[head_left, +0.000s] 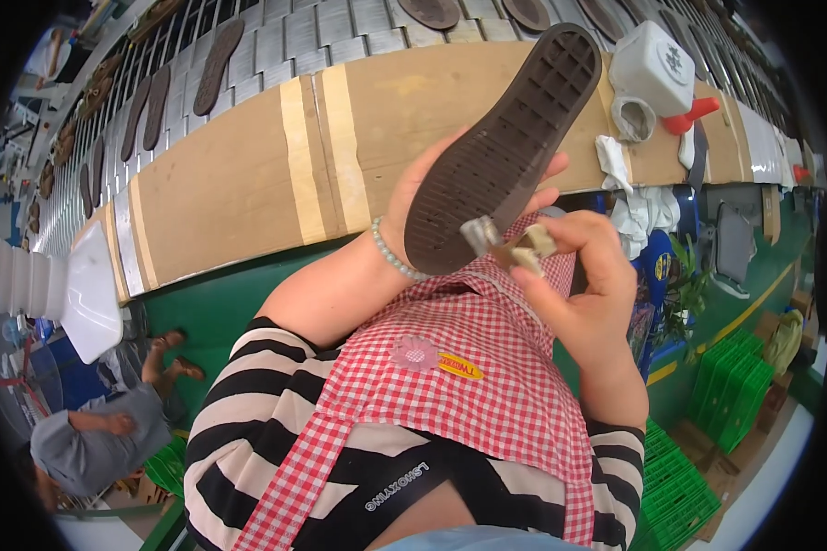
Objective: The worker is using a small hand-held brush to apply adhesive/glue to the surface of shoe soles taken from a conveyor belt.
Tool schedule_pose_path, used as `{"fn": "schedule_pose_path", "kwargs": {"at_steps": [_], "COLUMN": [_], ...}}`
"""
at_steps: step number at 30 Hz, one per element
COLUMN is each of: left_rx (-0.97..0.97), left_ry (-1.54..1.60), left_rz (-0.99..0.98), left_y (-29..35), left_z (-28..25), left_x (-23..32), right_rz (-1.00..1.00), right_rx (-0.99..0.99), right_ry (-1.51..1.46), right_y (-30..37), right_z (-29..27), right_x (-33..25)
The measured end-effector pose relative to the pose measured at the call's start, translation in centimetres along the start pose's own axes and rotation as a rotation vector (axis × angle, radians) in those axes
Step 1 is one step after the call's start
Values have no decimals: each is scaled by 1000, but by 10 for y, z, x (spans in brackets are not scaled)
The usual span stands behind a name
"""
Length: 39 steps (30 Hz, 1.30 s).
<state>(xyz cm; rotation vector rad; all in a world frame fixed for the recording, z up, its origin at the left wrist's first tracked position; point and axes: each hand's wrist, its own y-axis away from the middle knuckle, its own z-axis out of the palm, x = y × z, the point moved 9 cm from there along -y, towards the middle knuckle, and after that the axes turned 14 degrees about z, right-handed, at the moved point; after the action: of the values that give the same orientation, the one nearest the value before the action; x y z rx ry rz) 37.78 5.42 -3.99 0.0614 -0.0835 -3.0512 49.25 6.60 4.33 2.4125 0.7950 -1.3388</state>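
Observation:
A dark brown shoe sole [505, 156] lies tilted across my left hand [404, 207], its hollow side with grid cells and slits facing up. That hand is closed round it from beneath, with fingertips showing past the sole's right edge; a beaded bracelet circles the wrist. In my right hand [597, 285], thumb and fingers pinch a small pale brush-like tool [515, 246]. Its greyish end is blurred by motion and lies over the lower right edge of the sole; whether it touches the sole I cannot tell.
Cardboard sheeting [239, 174] with tape strips covers the bench edge. Beyond it runs a slatted metal conveyor [289, 60] bearing several soles. At right stand a white plastic jug [652, 64], a metal cup [632, 119] and a red-handled item [689, 117]. Green crates [730, 386] and a seated person [110, 436] are lower.

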Motion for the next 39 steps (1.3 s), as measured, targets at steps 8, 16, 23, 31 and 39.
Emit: {"fn": "schedule_pose_path", "kwargs": {"at_steps": [8,16,23,31,39], "left_rx": [27,-4,9,-45,13], "left_ry": [-19,-45,65,-36,-40], "left_rz": [-16,-32,-51,41,24], "left_y": [2,3,5,7,6], "left_z": [2,-5,-6,-9,-6], "left_x": [-6,-8,-10,-4,-2], "right_rz": [-82,-105,-171,-192,-223], "right_rx": [72,177,333,414,0], "right_ry": [91,146,279,368,212], "right_y": [0,-6,-15,-12,0], "right_z": [-13,-28,-52,-55,-6], "right_x": [-3,-9,-15,-21,-25]}}
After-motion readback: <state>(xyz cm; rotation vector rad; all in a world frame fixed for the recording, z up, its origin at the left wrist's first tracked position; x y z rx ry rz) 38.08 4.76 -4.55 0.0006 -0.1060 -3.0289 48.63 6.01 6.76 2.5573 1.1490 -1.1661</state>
